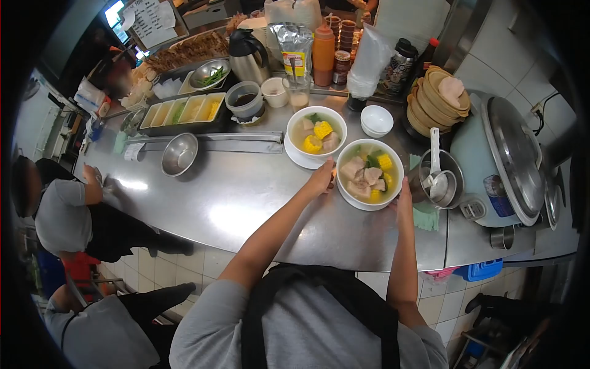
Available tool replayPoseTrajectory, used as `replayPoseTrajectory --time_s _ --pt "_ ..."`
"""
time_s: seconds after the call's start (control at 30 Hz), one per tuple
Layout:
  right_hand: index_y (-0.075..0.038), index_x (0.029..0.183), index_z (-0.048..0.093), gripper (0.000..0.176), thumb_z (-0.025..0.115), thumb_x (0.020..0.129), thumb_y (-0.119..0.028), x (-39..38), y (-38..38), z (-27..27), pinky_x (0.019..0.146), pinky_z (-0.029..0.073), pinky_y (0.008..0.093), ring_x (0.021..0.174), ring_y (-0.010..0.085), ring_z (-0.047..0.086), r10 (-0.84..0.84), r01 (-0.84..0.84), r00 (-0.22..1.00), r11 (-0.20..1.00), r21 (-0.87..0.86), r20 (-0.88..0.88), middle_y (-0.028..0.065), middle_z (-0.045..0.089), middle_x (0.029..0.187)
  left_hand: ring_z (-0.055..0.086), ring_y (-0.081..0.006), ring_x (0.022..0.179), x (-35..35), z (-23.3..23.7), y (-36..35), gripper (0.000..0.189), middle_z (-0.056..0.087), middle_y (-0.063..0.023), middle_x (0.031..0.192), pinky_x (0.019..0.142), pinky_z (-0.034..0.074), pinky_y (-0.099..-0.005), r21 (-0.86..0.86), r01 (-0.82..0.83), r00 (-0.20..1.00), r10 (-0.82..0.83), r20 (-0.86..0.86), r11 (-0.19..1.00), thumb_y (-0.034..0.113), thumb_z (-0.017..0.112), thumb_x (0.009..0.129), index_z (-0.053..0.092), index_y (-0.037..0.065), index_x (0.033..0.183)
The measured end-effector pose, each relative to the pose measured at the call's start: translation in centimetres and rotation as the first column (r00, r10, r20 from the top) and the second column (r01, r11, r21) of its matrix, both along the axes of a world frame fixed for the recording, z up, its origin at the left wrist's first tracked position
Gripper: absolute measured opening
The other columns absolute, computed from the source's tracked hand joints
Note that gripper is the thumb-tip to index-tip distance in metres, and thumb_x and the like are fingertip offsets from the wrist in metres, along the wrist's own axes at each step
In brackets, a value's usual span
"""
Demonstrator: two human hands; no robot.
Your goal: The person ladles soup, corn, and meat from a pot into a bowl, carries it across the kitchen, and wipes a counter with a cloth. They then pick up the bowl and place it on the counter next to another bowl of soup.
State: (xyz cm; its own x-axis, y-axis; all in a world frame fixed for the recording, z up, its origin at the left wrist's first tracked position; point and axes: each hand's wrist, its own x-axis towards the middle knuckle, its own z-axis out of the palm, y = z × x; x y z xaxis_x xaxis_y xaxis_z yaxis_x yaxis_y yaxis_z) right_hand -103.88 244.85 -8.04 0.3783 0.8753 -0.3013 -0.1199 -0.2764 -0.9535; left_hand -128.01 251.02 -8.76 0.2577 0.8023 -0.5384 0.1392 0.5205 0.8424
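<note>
Two white bowls of soup stand on white plates on the steel counter. The nearer soup bowl (370, 173), with meat, corn and greens, sits between my hands on its plate (364, 204). My left hand (321, 179) is at its left edge and my right hand (404, 195) at its right edge, both gripping the sides, fingertips partly hidden. Just behind and left is the other soup bowl (316, 136), with corn and meat, on a plate (297, 156). A small empty white bowl (376, 121) stands behind the nearer bowl.
On the right are a pot with a ladle (437, 184), stacked steamer baskets (430, 111) and a large lidded cooker (491, 154). A metal bowl (179, 154) and a topping tray (184, 114) lie left. Bottles and a thermos (247, 55) line the back. Co-workers stand at left.
</note>
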Motion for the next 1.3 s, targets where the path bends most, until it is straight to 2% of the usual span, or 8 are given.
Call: replayPoseTrajectory --time_s 0.1,0.2,0.27,0.37,0.63,0.73,1.03,1.3 --pt "-0.012 0.127 0.039 0.07 0.033 0.081 -0.064 1.3 1.8 -2.1 0.075 0.043 0.0379 0.096 0.0225 0.052 0.053 -0.057 0.998 0.99 -0.125 -0.036 0.01 0.052 0.113 0.056 -0.0249 0.094 1.5 0.0 0.4 0.074 0.053 -0.0138 0.11 0.078 0.047 -0.0374 0.035 0.1 0.994 -0.101 0.03 0.994 0.065 0.015 0.083 0.034 0.01 0.128" --pt "-0.006 0.12 0.047 0.063 0.035 0.085 -0.057 1.7 2.1 -2.9 0.074 0.044 0.0323 0.089 0.0194 0.055 0.02 -0.012 0.995 0.997 -0.075 0.102 0.01 0.058 0.101 0.053 -0.0198 0.091 2.9 -0.5 0.1 0.074 0.05 -0.0136 0.111 0.075 0.046 -0.0328 0.08 -0.057 0.992 0.048 0.114 0.995 0.061 0.015 0.086 0.037 0.003 0.125" --pt "0.002 0.112 0.051 0.055 0.031 0.09 -0.044 1.2 1.9 -2.4 0.086 0.038 0.0304 0.102 0.0283 0.052 -0.014 0.024 0.953 0.999 -0.028 0.304 0.0195 0.055 0.109 0.043 -0.0222 0.11 3.1 -0.8 0.0 0.074 0.044 -0.0159 0.122 0.091 0.036 -0.0301 0.217 -0.088 0.99 0.061 0.126 0.972 0.057 0.011 0.088 0.032 -0.001 0.128" --pt "0.004 0.108 0.053 0.055 0.031 0.089 -0.043 0.3 1.3 -0.8 0.087 0.037 0.033 0.1 0.0328 0.052 -0.031 0.026 0.96 0.999 0.023 0.278 0.0213 0.056 0.106 0.035 -0.0229 0.118 3.0 -1.0 -0.3 0.073 0.039 -0.0173 0.127 0.1 0.026 -0.0289 0.158 -0.087 0.978 0.054 0.201 0.984 0.055 0.01 0.089 0.032 -0.003 0.128" --pt "0.001 0.117 0.049 0.055 0.031 0.089 -0.043 1.1 1.7 -2.1 0.093 0.034 0.0312 0.11 0.0301 0.047 -0.011 0.028 0.959 0.998 -0.055 0.283 0.0196 0.051 0.116 0.04 -0.0223 0.115 2.9 -0.7 -0.6 0.071 0.042 -0.0139 0.126 0.098 0.029 -0.0299 0.28 -0.066 0.978 0.007 0.206 0.958 0.054 0.012 0.089 0.03 -0.001 0.129" --pt "-0.003 0.127 0.038 0.056 0.031 0.089 -0.043 1.2 1.8 -2.5 0.098 0.027 0.0294 0.12 0.0281 0.038 -0.035 0.007 0.969 0.993 0.116 0.245 0.0179 0.04 0.129 0.045 -0.0207 0.11 2.8 1.8 -0.5 0.064 0.047 -0.0122 0.121 0.095 0.032 -0.0291 0.031 -0.107 0.963 0.096 0.253 0.994 0.05 0.018 0.091 0.037 -0.002 0.125" --pt "-0.003 0.13 0.033 0.051 0.031 0.091 -0.036 0.6 0.4 -1.5 0.099 0.025 0.0285 0.121 0.0243 0.034 -0.006 -0.041 0.977 0.976 0.216 0.214 0.0154 0.036 0.132 0.05 -0.0198 0.101 3.2 -2.0 -0.5 0.048 0.053 -0.0124 0.112 0.09 0.036 -0.0295 0.186 -0.272 0.915 0.193 0.355 0.944 0.035 0.026 0.093 0.048 -0.001 0.115" --pt "-0.004 0.132 0.029 0.047 0.031 0.093 -0.029 -0.6 -1.4 0.7 0.1 0.024 0.0277 0.123 0.0209 0.031 0.064 -0.11 0.981 0.962 0.249 0.184 0.0133 0.031 0.135 0.044 -0.0262 0.112 1.7 -0.5 -3.7 0.049 0.05 -0.0177 0.118 0.094 0.031 -0.0314 0.372 -0.279 0.96 0.243 0.142 0.885 0.033 0.023 0.092 0.045 0.0 0.12"
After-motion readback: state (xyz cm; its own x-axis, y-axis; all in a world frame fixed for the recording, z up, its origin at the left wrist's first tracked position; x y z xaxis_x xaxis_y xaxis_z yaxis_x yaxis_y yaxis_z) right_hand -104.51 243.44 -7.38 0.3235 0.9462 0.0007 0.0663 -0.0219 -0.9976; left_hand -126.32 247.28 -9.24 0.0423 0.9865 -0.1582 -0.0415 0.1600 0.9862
